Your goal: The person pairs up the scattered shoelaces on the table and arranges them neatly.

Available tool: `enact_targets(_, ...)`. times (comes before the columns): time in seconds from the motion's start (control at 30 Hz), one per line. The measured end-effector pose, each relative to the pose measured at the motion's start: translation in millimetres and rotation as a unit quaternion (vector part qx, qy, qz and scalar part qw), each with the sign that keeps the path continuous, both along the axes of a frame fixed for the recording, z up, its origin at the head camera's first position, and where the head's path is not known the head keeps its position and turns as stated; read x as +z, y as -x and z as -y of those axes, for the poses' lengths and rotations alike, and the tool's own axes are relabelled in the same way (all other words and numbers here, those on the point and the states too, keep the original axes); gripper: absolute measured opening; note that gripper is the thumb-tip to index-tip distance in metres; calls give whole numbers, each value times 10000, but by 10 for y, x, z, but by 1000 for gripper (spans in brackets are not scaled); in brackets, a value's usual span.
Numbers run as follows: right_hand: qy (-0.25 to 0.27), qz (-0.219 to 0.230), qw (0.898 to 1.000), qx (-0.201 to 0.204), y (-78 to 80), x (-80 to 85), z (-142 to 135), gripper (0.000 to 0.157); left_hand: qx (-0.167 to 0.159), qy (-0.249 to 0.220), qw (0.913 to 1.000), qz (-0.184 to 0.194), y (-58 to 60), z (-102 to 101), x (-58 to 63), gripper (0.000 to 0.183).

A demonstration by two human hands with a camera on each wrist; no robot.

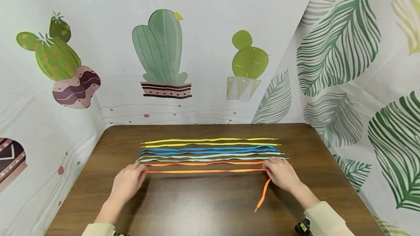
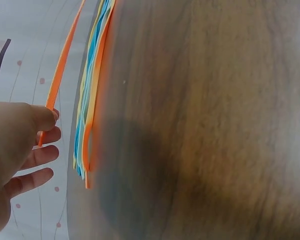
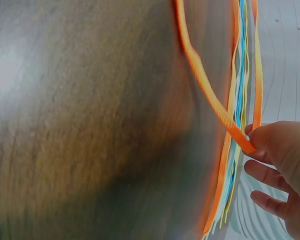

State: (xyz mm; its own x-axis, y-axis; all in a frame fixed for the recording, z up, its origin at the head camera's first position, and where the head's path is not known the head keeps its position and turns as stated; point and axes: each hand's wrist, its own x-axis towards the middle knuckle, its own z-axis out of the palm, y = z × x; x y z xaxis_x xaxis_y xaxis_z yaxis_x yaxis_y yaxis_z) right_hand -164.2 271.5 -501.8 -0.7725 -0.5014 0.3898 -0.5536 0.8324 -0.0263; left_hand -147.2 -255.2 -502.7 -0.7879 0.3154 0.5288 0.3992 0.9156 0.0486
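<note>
An orange shoelace [image 1: 203, 171] is stretched straight from side to side between both hands. My left hand [image 1: 128, 181] pinches it by the left end between thumb and index finger, the other fingers [image 2: 32, 182] spread apart. Near its right end my right hand [image 1: 283, 174] pinches the same lace, and a loose tail [image 1: 263, 194] hangs from there toward the front. Just behind it a second orange lace [image 1: 197, 164] lies on the table. In the wrist views the held lace appears raised off the tabletop.
Behind the orange laces lie pale mint laces [image 1: 229, 154], blue laces [image 1: 177, 150] and yellow laces [image 1: 236, 139], roughly parallel on the brown wooden table [image 1: 197, 207]. A printed cloth [image 1: 210, 46] with cacti and leaves hangs at the table's far edge.
</note>
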Motion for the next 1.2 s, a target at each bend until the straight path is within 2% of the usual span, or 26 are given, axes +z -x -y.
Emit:
enact_targets(0.33, -135, -114, 9998, -66, 2, 6, -116, 14, 82, -47, 9998, -190, 0, 95, 18, 16)
enact_targets(0.63, 2, -161, 9998, -125, -1, -4, -231, 18, 318, -70, 9995, -32, -27, 254, -53, 19)
enact_targets(0.83, -74, -240, 9997, -39, 12, -42, -308, 18, 334, -97, 9994, 22, -22, 315, -73, 18)
enact_targets(1.2, -303, -323, 9986, -291, 48, -167, -445, 18, 575, -15, 9971, 489, 36, 393, -57, 16)
